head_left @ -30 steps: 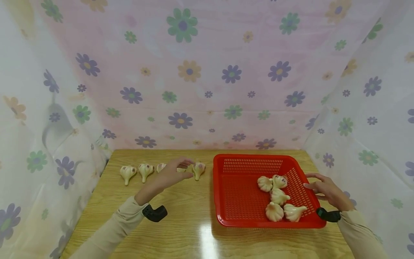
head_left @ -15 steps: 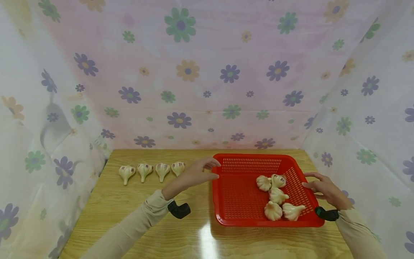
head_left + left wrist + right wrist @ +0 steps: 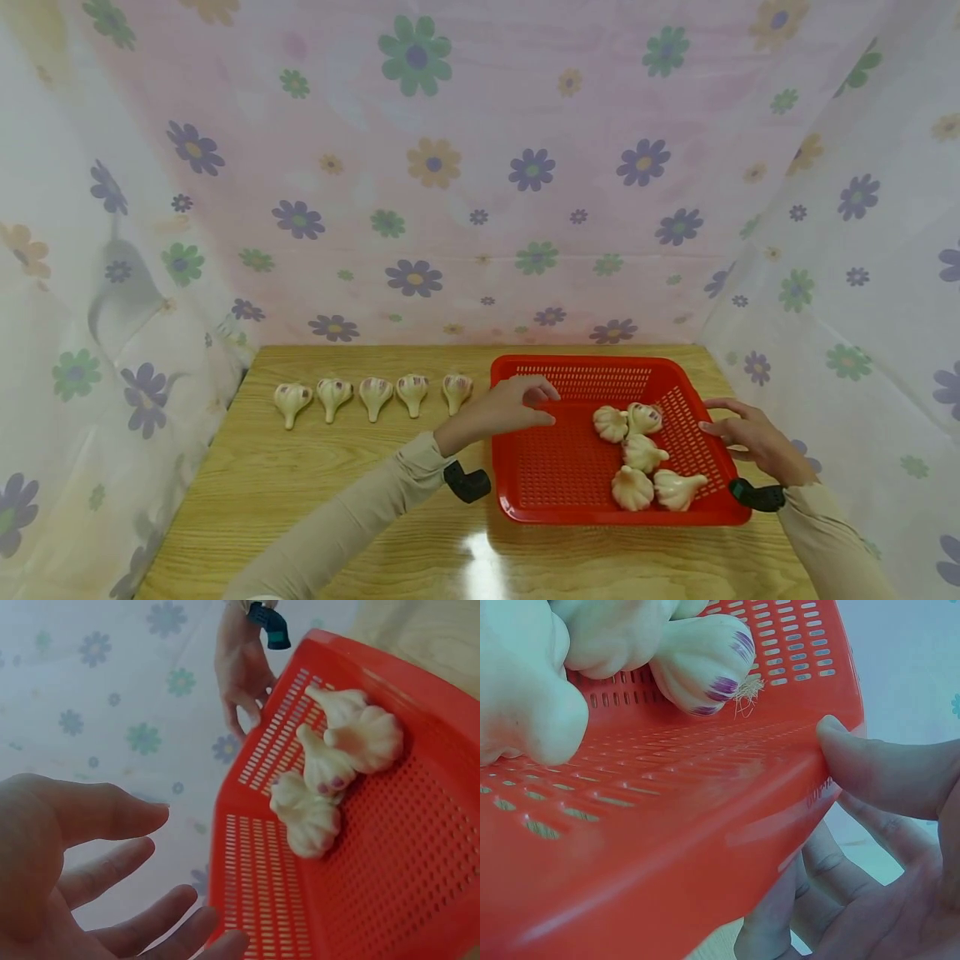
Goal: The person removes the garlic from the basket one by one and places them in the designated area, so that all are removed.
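Observation:
Over the left part of a red plastic basket [image 3: 630,519], my left hand [image 3: 512,407] hovers with its fingers apart and nothing between them. In the left wrist view, this hand's loosely spread fingers [image 3: 124,874] show beside the basket wall. My right hand [image 3: 759,442] holds the basket's right rim. The right wrist view shows the thumb [image 3: 885,769] on top of the rim and the other fingers beneath it. Several garlic bulbs [image 3: 643,454] lie bunched at the basket's right side; one bulb [image 3: 705,664] shows purple marks and roots.
A row of several garlic bulbs [image 3: 375,397] lies on the wooden table [image 3: 315,492], left of the basket. Flowered sheets [image 3: 465,208] hang behind the table and along both sides. A dark wrist device [image 3: 467,483] sits on the left forearm.
My left hand has moved right, from above the garlic row to above the basket, uncovering the bulbs it hid. The right hand stays at the rim. The bulbs have not moved.

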The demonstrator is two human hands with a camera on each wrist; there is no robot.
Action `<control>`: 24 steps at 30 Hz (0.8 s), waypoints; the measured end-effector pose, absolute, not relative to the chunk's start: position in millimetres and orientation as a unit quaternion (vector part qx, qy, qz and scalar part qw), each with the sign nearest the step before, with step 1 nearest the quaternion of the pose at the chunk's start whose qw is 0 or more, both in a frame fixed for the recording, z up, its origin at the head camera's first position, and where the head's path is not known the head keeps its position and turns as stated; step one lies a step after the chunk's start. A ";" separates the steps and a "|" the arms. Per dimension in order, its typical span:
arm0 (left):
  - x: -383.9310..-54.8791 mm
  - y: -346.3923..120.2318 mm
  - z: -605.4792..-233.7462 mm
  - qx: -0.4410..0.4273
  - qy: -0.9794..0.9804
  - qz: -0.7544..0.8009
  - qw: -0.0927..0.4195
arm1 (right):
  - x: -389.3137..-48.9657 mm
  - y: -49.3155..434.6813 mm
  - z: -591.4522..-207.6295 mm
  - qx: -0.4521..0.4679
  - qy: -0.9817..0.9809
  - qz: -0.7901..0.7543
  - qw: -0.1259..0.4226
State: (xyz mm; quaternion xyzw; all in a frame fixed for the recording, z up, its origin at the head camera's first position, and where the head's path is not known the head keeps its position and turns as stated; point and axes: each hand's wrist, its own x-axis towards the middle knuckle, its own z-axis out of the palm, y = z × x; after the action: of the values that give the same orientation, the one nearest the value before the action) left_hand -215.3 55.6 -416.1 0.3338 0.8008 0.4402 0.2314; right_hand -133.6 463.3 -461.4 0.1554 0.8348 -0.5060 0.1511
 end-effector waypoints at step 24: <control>-215.7 130.9 -450.5 0.281 0.778 0.472 0.304 | -133.0 461.7 -458.6 0.158 0.831 -0.511 0.155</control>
State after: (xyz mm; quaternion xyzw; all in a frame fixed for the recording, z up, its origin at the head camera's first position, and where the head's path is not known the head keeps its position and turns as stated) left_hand -215.7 130.9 -450.5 0.2812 0.7783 0.4718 0.3041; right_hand -133.0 461.7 -458.6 0.1582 0.8308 -0.5106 0.1547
